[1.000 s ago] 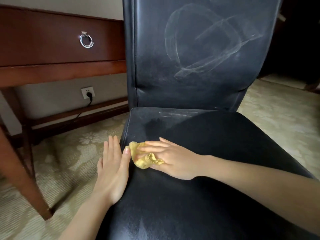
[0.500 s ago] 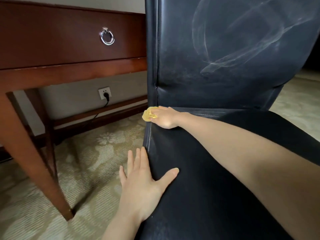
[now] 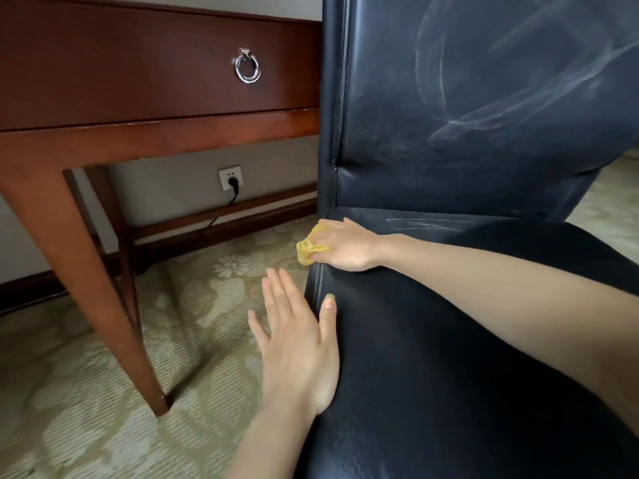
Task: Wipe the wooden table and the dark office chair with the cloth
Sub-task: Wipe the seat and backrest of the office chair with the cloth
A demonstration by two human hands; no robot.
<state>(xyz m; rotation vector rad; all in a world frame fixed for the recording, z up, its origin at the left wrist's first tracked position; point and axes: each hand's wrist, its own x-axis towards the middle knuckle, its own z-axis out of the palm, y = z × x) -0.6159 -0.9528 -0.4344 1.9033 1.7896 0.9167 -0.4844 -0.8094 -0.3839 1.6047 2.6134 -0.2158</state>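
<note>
Grips the bunched yellow cloth (image 3: pixel 308 251) in the right hand (image 3: pixel 347 246), fingers curled round it, pressing it on the chair seat (image 3: pixel 449 375) at the seat's 11 o'clock corner, just below the backrest (image 3: pixel 466 140), with part of the wad hanging past the side. Rests the left hand (image 3: pixel 298 344) released and flat against the seat's 9 o'clock edge, thumb on the leather, straight fingers out beyond the seam, holding nothing.

Reads as seat wiping, corner first. Keep palm weight over the cloth, open the wad wider for more contact, draw long overlapping strokes from 12 towards 6 o'clock, and roll over the stitched seam to lift dust. Brace with the left hand. Leave time for the pale smear arcs on the backrest; cannot tell whether the top of the worktop (image 3: pixel 138 74) is done, being out of view.

Falls away at 9 o'clock to patterned carpet (image 3: pixel 86 409), so end strokes at the seam or risk dropping the cloth. Has only a strip of carpet between seat and the worktop's leg (image 3: pixel 90 271) at 8 o'clock; offers open leather towards 3 and 6 o'clock
</note>
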